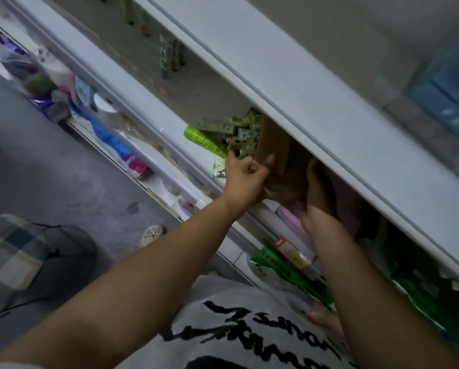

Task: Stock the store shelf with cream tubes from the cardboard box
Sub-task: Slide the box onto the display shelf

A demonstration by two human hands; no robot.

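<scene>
Shirt: grey shirt with black lettering [249,328], bottom of the view, closest to the camera.
Arms: both bare forearms reach up and forward to the shelving, left arm from lower left, right arm from lower right.
Surface: white shelf [170,118] runs diagonally across the view; white upper shelf edge [276,89] overhangs it and hides part of the box.
Room: grey floor [50,169] at left, dim light; plaid cushion [7,257], dark round wire-frame object [68,251] and a light shoe [152,234] on the floor.
Lower shelves: blue-and-pink pack [116,147], pink box [292,219], green packs [289,270].
Task thing: brown cardboard box [273,147] tilted on the white shelf, mouth toward small green-and-white patterned cream tubes [239,129] lying in a loose heap just beside it; bright green pack [204,139] touches the heap.
Left hand: left hand [245,179] clamped on the box's near edge, thumb on the outer wall, fingers curled over the rim.
Right hand: right hand [319,198] against the box's shadowed right side, fingers hidden; cannot tell whether it grips.
Hands: apart, one each side of the box.
</scene>
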